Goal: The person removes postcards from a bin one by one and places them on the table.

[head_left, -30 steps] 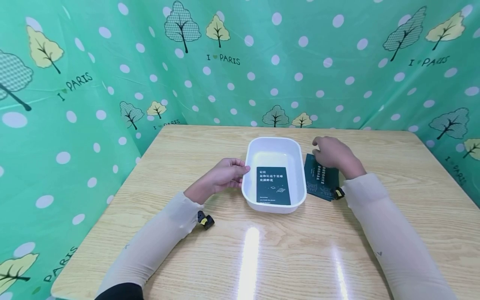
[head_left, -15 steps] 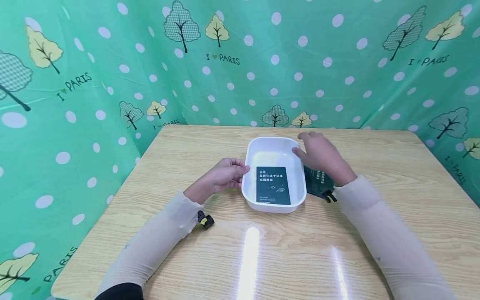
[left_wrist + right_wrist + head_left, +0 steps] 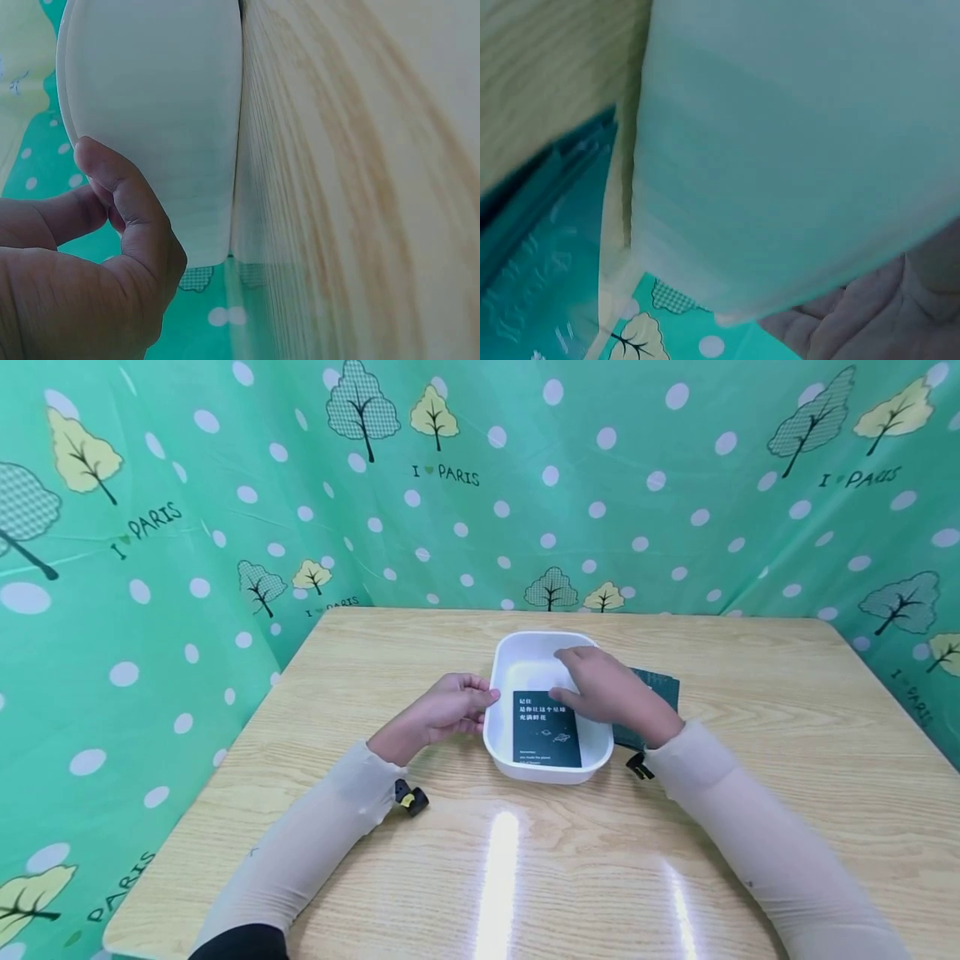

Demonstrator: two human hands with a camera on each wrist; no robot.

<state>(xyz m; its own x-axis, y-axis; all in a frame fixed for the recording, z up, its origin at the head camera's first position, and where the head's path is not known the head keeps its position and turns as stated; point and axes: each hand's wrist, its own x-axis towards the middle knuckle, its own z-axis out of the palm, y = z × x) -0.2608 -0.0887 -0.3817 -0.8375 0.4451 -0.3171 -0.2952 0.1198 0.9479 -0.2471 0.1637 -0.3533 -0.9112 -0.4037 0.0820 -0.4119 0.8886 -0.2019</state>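
Note:
A white plastic basin [image 3: 542, 777] stands on the table, seen from outside in the left wrist view. My left hand [image 3: 452, 707] pinches its left rim between thumb and fingers. Inside lies a dark green card [image 3: 545, 739] with white lettering and small planet drawings. Above the basin's right side, my right hand [image 3: 611, 689] reaches inward with thumb and forefinger spread apart. Its thumb tip overlaps the card's upper right corner in the head view; I cannot tell whether it touches. The basin wall hides most of this hand in the right wrist view.
Several more dark green cards [image 3: 660, 681] lie overlapped on the wooden table [image 3: 585, 868], just right of the basin and partly under my right arm. A green patterned curtain [image 3: 480, 535] hangs behind and at the sides.
My right hand has moved left from above the cards on the table, over the basin's right rim and into the basin. The left hand and the basin stay where they were.

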